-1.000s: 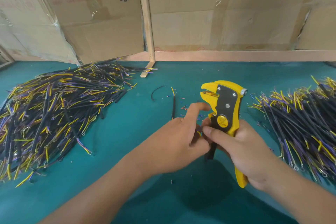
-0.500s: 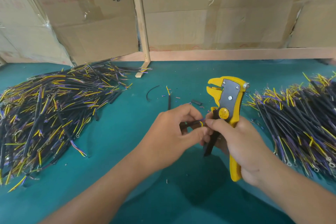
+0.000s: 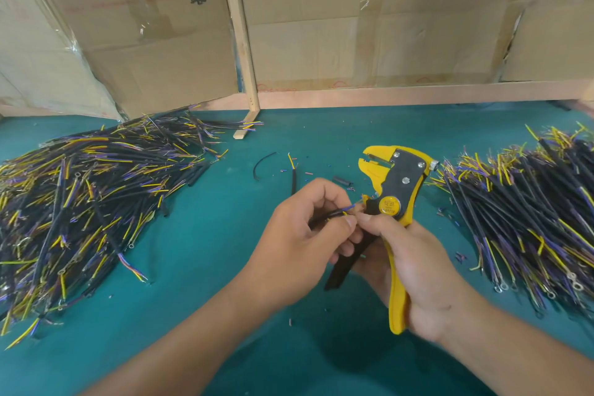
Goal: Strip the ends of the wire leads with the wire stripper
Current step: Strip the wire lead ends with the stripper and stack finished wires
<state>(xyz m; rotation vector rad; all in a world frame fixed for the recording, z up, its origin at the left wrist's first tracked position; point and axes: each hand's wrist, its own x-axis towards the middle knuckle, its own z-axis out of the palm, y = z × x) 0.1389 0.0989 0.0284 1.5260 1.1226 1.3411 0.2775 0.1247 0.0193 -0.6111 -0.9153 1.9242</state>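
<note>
A yellow and black wire stripper (image 3: 398, 190) stands upright over the green table, jaws up and pointing left. My right hand (image 3: 414, 270) grips its yellow handle, and its thumb tip reaches toward the wire. My left hand (image 3: 299, 241) pinches a short black wire lead (image 3: 334, 213), whose purple and yellow ends stick out to the right toward the stripper's body, below the jaws. Most of the lead is hidden inside my left fingers.
A big heap of black, yellow and purple leads (image 3: 86, 202) covers the left of the table, and a second heap (image 3: 527, 212) fills the right. Loose leads (image 3: 293, 177) and insulation scraps lie behind my hands. Cardboard boxes (image 3: 353, 26) and a wooden post (image 3: 239, 35) close the back.
The left hand has turned the lead so that its coloured ends show and point toward the stripper. The right hand still holds the stripper upright. The view has shifted slightly.
</note>
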